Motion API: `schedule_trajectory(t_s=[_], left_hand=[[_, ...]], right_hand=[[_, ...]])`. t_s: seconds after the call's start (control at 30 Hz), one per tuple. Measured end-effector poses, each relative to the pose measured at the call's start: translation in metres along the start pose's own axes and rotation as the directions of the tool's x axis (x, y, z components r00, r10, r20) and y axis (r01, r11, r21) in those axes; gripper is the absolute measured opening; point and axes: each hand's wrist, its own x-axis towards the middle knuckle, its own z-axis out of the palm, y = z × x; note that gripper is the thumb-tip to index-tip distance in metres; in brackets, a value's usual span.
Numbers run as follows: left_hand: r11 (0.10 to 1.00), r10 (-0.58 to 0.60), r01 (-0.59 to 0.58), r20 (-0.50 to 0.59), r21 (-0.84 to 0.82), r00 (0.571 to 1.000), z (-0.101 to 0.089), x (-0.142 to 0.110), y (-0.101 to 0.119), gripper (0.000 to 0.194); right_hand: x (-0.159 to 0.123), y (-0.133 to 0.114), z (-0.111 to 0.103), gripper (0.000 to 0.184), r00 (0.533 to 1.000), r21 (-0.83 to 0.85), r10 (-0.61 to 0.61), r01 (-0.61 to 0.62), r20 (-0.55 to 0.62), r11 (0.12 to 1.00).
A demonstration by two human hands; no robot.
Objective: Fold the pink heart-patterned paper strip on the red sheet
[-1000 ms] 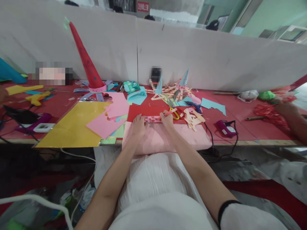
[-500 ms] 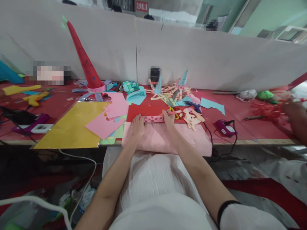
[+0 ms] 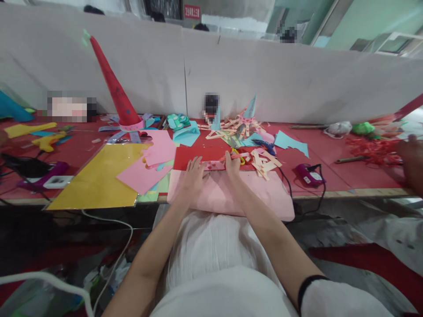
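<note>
A pink paper strip with red heart shapes lies along the near edge of a red sheet. My left hand rests flat at the strip's left end, fingers stretched out and pressing down. At the other end, my right hand is closed around a slim pinkish-red pen, its tip over or near the strip. Yellow-handled scissors lie just right of that hand, partly hidden. Beneath my wrists is a pale pink sheet hanging over the table edge.
Cut paper strips lie to the right, beside a purple power box with a cable. Yellow sheet and pink sheets are at left. Behind stand a tall red cone and small blue cones. Another person's hand is far right.
My left hand has shifted slightly right and lies flatter across the strip's end. My right hand stays in nearly the same place with the pen. The view has tilted a little.
</note>
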Motion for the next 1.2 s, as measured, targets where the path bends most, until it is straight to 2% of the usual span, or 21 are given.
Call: schedule_trajectory(t_s=[0.13,0.27,0.4,0.63,0.7,0.8,0.87,0.93,1.2], left_hand=[[0.986,0.168,-0.166,0.077,-0.032,0.983,0.003,-0.001,0.016,0.04],[0.976,0.217,-0.214,0.128,-0.038,0.968,0.01,0.0,0.038,0.043],[0.984,0.179,-0.176,0.144,-0.031,0.973,0.017,0.002,0.049,0.04],[0.98,0.175,-0.163,0.112,-0.112,0.978,0.015,0.0,0.042,0.038],[0.988,0.13,-0.12,0.095,-0.097,0.987,0.014,-0.001,0.042,0.039],[0.997,0.008,-0.003,0.067,-0.076,0.998,0.012,-0.001,0.04,0.04],[0.993,-0.086,0.09,0.056,-0.073,0.995,0.011,0.0,0.038,0.037],[0.989,-0.126,0.129,0.059,-0.066,0.99,0.011,0.0,0.035,0.033],[0.997,-0.012,0.005,0.09,0.076,0.996,0.012,-0.005,0.033,0.039]], right_hand=[[0.001,0.003,0.0,0.034,0.999,-0.094,-0.034,0.037,0.032,0.995],[0.001,0.006,0.0,0.034,0.997,-0.161,-0.076,0.079,0.027,0.984],[0.002,0.007,0.001,0.034,0.998,-0.153,-0.057,0.062,0.038,0.986],[0.011,0.006,-0.002,0.032,0.979,-0.032,0.064,-0.059,0.192,0.998],[0.011,0.007,-0.003,0.033,0.975,-0.017,0.035,-0.032,0.22,0.999],[0.009,0.009,-0.005,0.035,0.981,-0.04,-0.028,0.037,0.192,0.999],[0.008,0.01,-0.006,0.037,0.983,-0.052,-0.044,0.054,0.181,0.997],[0.008,0.01,-0.006,0.038,0.98,-0.052,-0.054,0.064,0.189,0.997],[0.004,0.003,-0.004,0.042,0.975,-0.052,-0.069,0.082,0.21,0.995]])
